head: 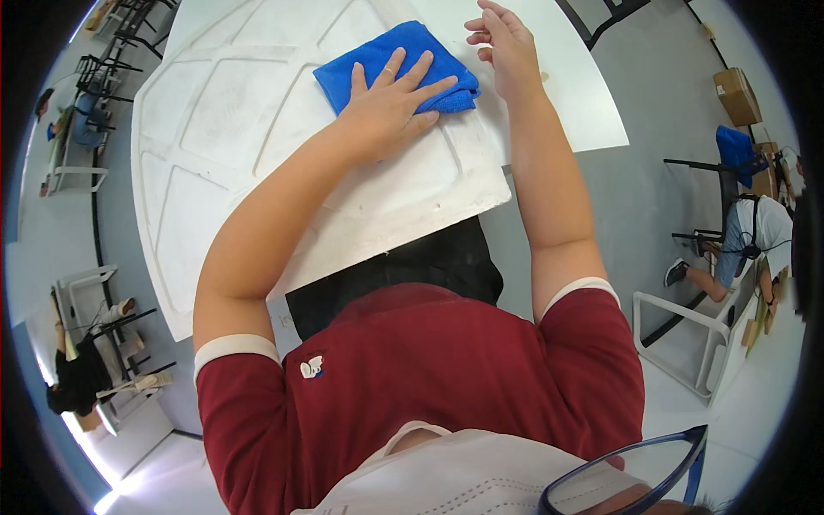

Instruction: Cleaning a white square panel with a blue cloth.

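A folded blue cloth [412,42] lies on a large white moulded panel [225,116] with ribs across it. My left hand [393,103] rests flat on the cloth, its fingers spread and a ring on one of them. My right hand [508,51] is to the right of the cloth, beside the panel's edge and over the white table [579,109]. Its fingers are loosely curled and apart, with nothing seen in them. The panel overhangs the table towards my body.
Black chair legs [605,19] stand past the table at the top right. A person sits at a table [727,367] on the far right, near cardboard boxes [737,96]. Other people are at tables on the left, among black chairs [119,335].
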The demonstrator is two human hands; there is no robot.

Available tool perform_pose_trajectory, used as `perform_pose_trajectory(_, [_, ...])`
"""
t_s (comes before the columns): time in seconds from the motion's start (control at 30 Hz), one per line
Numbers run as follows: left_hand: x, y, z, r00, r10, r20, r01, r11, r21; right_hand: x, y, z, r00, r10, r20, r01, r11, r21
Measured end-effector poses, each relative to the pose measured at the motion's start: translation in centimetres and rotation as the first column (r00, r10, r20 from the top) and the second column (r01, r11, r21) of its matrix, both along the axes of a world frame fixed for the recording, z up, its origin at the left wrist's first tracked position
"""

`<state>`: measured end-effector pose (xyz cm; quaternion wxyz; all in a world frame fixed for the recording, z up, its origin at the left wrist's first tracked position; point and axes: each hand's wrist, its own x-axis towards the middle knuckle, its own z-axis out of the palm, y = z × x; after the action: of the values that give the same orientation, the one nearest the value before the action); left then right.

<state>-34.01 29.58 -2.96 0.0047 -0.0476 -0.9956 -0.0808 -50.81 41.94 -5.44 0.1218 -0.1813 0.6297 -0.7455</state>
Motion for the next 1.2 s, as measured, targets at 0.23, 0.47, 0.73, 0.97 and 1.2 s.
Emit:
perform_pose_trajectory(0.23, [2.8,1.3,1.0,0.986,-0.165,0.011,0.164,0.986,0.032,0.0,-0.3,0.3,0.998,-0.026,0.049,0.026,1.0,0.002])
perform_pose_trajectory(0.47, [6.6,3.6,2.1,0.937,-0.332,0.113,0.308,0.934,0.182,0.1,0.0,0.4,0.998,-0.019,0.059,0.017,0.999,0.028])
perform_pose_trajectory(0.73, [7.9,4.0,0.5,0.905,-0.424,0.048,0.412,0.897,0.159,0.9,-0.1,0.9,1.0,0.001,-0.026,-0.001,1.0,0.023])
perform_pose_trajectory(0.97, [8.4,2.8,0.2,0.906,-0.424,-0.017,0.421,0.891,0.169,1.3,-0.1,1.1,1.0,0.018,-0.008,-0.018,0.999,0.048])
perform_pose_trajectory(1.2, [7.8,-0.8,0.6,0.979,-0.163,0.125,0.151,0.984,0.1,1.8,0.0,1.5,0.999,0.035,0.014,-0.035,0.999,0.042])
